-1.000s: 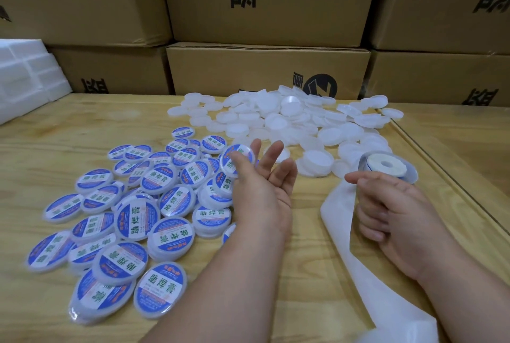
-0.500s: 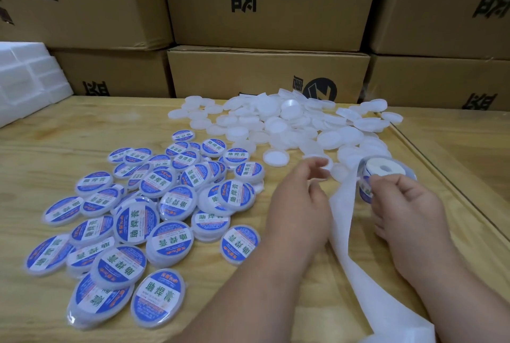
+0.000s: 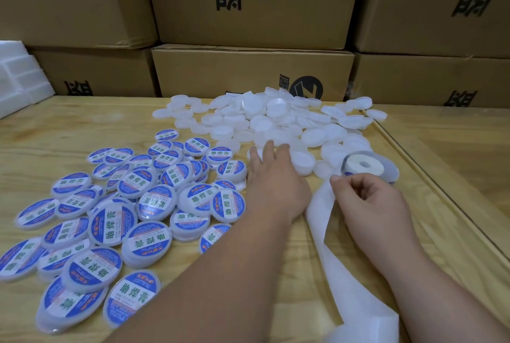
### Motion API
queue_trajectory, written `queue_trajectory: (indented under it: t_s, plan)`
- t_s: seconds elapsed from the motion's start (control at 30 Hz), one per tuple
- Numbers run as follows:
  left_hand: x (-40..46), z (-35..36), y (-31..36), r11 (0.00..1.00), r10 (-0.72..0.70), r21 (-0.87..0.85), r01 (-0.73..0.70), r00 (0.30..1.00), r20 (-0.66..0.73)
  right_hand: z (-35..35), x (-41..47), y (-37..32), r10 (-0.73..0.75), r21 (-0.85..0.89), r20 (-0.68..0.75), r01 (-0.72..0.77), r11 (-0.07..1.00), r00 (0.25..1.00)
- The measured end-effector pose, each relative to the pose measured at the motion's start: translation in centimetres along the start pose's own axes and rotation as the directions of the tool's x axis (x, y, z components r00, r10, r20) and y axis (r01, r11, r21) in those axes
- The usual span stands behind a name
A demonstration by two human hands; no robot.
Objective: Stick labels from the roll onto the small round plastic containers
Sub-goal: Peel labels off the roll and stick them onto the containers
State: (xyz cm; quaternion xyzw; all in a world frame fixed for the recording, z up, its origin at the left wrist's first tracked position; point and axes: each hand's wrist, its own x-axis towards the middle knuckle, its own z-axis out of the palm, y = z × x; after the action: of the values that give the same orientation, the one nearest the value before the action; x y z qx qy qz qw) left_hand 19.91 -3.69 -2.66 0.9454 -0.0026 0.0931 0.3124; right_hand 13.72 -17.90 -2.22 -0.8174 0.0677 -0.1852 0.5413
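A: We start with the wooden table (image 3: 82,127), stacked cardboard boxes (image 3: 248,0) walling off its far side. What lies on it?

B: Two heaps. The labelled containers (image 3: 116,221), blue and white on top, spread across the left and near side; the bare containers (image 3: 276,121) are piled further back, centre to right.

A: And the roll?

B: The label roll (image 3: 367,167) lies flat at the right, just beside the bare pile, its spent backing strip (image 3: 331,260) trailing toward us along the table.

A: So which step do we judge we are in?

B: Fetching the next blank. Our left hand (image 3: 276,185) reaches forward with fingers extended and fairly wide, fingertips at the near edge of the bare pile, gripping nothing yet. Our right hand (image 3: 369,199) pinches narrowly at the roll's near edge; whether a label is already lifted, we cannot tell.

A: Next move?

B: Likely closing the left fingers on one blank while the right peels a label free, then pressing it centred on the lid.
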Motion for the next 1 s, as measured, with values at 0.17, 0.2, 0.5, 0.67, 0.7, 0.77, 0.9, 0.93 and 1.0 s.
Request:
queue_trajectory:
  t_s: [0.17,0.2,0.5,0.67,0.7,0.77,0.9,0.93,1.0]
  plan:
    - [1.8,0.5,-0.2,0.984,-0.148,0.102,0.143,0.988,0.035,-0.1,0.1,0.3,0.016,-0.001,0.042,-0.016,1.0,0.999]
    - [1.9,0.6,-0.1,0.982,-0.153,0.121,0.148,0.988,0.035,-0.1,0.1,0.3,0.011,0.001,0.049,-0.012,1.0,0.999]
    - [0.5,0.4,0.2,0.979,0.066,0.198,-0.043,0.991,-0.113,-0.1,0.3,-0.1,0.024,0.015,0.043,-0.025,1.0,0.999]
    - [-0.3,0.6,0.4,0.981,0.089,0.182,-0.074,0.993,-0.076,-0.1,0.2,-0.2,0.023,-0.005,0.052,-0.023,1.0,0.998]
    - [-0.7,0.5,0.3,0.984,0.088,0.158,-0.076,0.994,-0.069,-0.1,0.2,-0.3,0.024,-0.006,0.053,-0.023,1.0,0.998]
    - [-1.8,0.3,0.3,0.992,0.097,0.086,-0.091,0.994,-0.058,-0.1,0.2,-0.3,0.032,0.004,0.045,-0.032,0.999,0.998]
    - [-4.8,-0.5,0.1,0.989,0.149,0.004,-0.149,0.988,-0.048,-0.2,0.3,-0.2,0.025,0.004,0.053,-0.025,1.0,0.998]
    - [-5.5,-0.6,0.0,0.987,0.161,-0.009,-0.162,0.985,-0.054,-0.2,0.3,-0.2,0.016,-0.009,0.058,-0.016,1.0,0.998]
    - [-6.6,-0.8,-0.4,0.983,0.169,-0.055,-0.173,0.984,-0.059,-0.1,0.3,-0.1,0.003,-0.027,0.072,-0.001,1.0,0.997]
